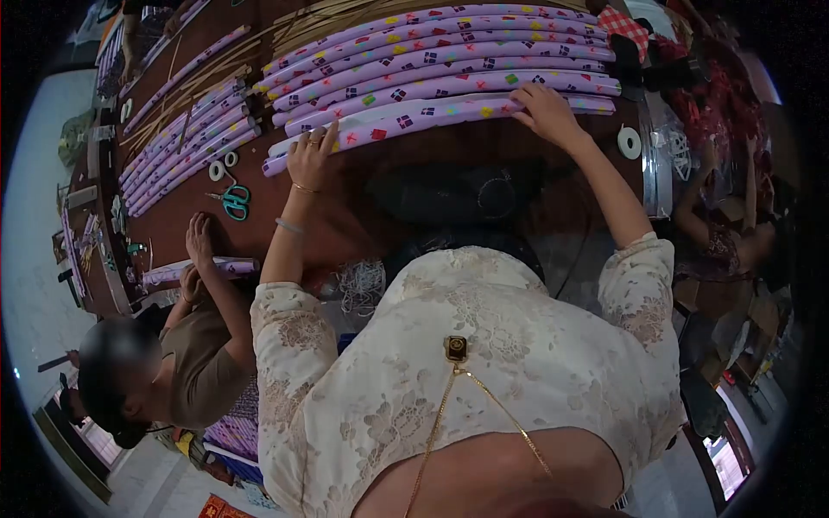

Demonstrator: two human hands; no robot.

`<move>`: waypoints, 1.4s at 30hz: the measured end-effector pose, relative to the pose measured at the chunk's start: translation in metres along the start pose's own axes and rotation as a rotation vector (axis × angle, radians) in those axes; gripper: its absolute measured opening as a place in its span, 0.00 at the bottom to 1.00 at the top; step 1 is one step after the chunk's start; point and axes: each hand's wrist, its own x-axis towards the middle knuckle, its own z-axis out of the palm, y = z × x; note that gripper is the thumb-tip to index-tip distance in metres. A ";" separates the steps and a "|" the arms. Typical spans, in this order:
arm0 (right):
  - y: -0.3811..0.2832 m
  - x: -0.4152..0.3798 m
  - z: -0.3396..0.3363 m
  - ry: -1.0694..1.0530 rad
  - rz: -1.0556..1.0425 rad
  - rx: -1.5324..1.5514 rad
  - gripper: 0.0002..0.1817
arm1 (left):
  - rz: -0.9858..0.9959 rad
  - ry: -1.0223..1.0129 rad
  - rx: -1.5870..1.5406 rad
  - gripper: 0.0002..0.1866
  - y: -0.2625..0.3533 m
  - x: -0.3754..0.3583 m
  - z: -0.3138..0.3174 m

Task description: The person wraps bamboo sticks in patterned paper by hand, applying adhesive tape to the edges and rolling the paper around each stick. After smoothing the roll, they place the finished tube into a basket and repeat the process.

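Observation:
A purple patterned paper roll (pixel 406 126) lies nearest me on the brown table, with a pale edge showing along it. On its left end rests my left hand (pixel 313 155), fingers slightly apart and a ring on one finger. My right hand (pixel 544 112) touches the roll toward its right end, its fingers bent over the paper; whether it grips anything is hard to tell. Beyond both hands lie several similar purple rolls (pixel 432 59) side by side. Turquoise-handled scissors (pixel 235 202) and white tape rolls (pixel 216 171) are left of my left hand.
Another tape roll (pixel 629 142) sits at the table's right side. A second stack of purple rolls (pixel 186 147) and thin brown strips (pixel 216 65) lie at the left. A co-worker (pixel 203 345) works close at my left; another person (pixel 734 242) is at the right.

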 end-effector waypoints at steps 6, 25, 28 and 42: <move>0.016 0.008 0.020 -0.084 -0.029 0.091 0.19 | 0.003 -0.082 -0.120 0.20 -0.001 -0.006 0.005; 0.001 -0.013 0.035 -0.047 0.148 -0.084 0.22 | 0.133 -0.714 -0.491 0.13 -0.020 0.033 -0.020; -0.008 -0.015 0.034 -0.123 0.224 -0.057 0.22 | 0.114 -0.547 -0.320 0.10 -0.005 0.021 -0.014; -0.015 -0.021 0.049 -0.134 0.272 0.092 0.20 | -0.190 -0.483 -0.483 0.10 0.027 -0.026 -0.010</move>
